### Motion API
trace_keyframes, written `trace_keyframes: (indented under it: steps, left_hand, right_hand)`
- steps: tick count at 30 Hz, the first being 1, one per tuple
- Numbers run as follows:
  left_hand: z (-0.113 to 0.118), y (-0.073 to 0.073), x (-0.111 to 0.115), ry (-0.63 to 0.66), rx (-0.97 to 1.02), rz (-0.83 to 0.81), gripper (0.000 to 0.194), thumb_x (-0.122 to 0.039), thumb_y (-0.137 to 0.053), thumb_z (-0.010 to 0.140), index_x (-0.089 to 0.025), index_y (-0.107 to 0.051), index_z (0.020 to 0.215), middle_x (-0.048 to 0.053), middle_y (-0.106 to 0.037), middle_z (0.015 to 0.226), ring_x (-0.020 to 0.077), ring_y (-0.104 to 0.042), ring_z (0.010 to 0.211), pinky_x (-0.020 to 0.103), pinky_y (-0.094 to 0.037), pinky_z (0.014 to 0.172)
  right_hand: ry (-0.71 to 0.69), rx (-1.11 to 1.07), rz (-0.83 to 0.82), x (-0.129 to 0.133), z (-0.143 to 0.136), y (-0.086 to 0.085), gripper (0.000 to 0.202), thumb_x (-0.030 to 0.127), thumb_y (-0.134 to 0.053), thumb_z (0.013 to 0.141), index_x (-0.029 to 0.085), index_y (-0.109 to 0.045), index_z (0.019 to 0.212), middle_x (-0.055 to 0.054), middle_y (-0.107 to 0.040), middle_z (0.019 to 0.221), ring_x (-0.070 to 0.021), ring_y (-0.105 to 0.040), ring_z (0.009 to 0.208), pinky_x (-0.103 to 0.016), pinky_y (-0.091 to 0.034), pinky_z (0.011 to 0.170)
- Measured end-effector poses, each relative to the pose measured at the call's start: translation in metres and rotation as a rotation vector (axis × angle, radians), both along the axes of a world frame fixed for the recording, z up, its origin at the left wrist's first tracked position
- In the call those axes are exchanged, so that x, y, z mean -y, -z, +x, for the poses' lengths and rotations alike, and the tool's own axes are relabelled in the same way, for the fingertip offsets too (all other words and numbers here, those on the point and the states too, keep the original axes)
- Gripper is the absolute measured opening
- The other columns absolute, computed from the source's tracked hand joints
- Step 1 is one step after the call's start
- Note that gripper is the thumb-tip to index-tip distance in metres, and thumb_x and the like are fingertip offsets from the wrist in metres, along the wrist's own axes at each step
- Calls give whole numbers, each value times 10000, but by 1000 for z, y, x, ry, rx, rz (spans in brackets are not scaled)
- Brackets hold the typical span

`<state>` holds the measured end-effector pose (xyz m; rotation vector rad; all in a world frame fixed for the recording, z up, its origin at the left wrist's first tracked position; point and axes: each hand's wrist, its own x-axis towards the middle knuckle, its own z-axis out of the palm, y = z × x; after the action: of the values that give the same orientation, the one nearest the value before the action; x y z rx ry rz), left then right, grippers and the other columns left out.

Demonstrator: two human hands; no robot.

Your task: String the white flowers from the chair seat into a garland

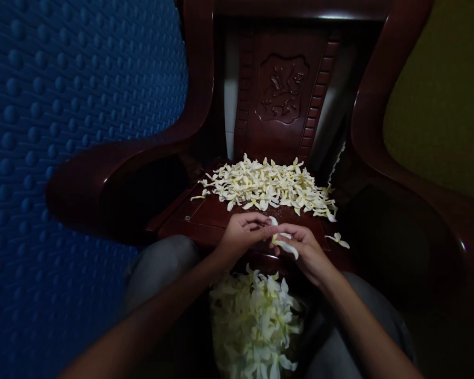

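Both hands meet over the front edge of a dark wooden chair seat. Between their fingertips is a white flower with long petals and a yellowish centre. My left hand is closed in a pinch at the flower's left side. My right hand pinches the same flower, with petals showing over its fingers. Just beyond, a wide pile of similar white flowers lies on the seat. Below my hands, between the knees, is a second mass of white flowers; whatever holds it is hard to make out.
One loose flower lies right of the pile. The chair has a carved backrest, a left armrest and a right armrest. A blue studded surface stands at left. Grey-clad knees flank the flowers.
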<state>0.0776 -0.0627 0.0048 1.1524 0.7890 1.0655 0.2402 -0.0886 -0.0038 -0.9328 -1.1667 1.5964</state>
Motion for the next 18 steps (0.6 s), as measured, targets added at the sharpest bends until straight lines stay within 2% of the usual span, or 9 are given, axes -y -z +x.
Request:
trace_keyframes:
  steps: [3,7,10,13,18]
  left_hand:
    - [1,1,-2,-48,-22,55,250,-280,-796,625,-101,-633,687,13,-631,658,95,-557,567,211,-455,564]
    - [0,6,-4,-105,-86,179,218,-292,-736,703,-103,-633,664,2,-595,607,100,-540,570,213,-440,572]
    - [-1,9,-5,-116,-162,253,193,-281,-671,773,-106,-646,696,13,-597,649,112,-540,621,215,-435,598]
    - [-1,9,-3,-109,-254,336,183,-245,-607,819,-108,-657,708,32,-603,713,131,-553,691,221,-429,627]
    - [0,6,1,-107,-364,506,207,-194,-517,871,-127,-640,718,22,-567,716,129,-535,687,230,-416,641]
  right_hand:
    - [53,53,-2,0,-3,0,220,372,-745,718,170,-682,776,-4,-647,659,-106,-548,553,-198,-414,520]
    - [132,116,19,0,-6,-1,254,411,-730,727,191,-687,846,-2,-666,719,-125,-585,613,-214,-451,567]
    - [149,182,51,-1,-8,1,300,418,-768,678,187,-696,856,4,-660,684,-125,-577,577,-219,-451,542]
    - [219,230,86,-2,-9,5,316,391,-825,595,175,-694,786,-1,-663,669,-133,-581,556,-225,-455,515]
    - [260,215,108,-3,-8,6,273,414,-792,640,170,-712,734,-9,-674,633,-122,-573,489,-223,-467,477]
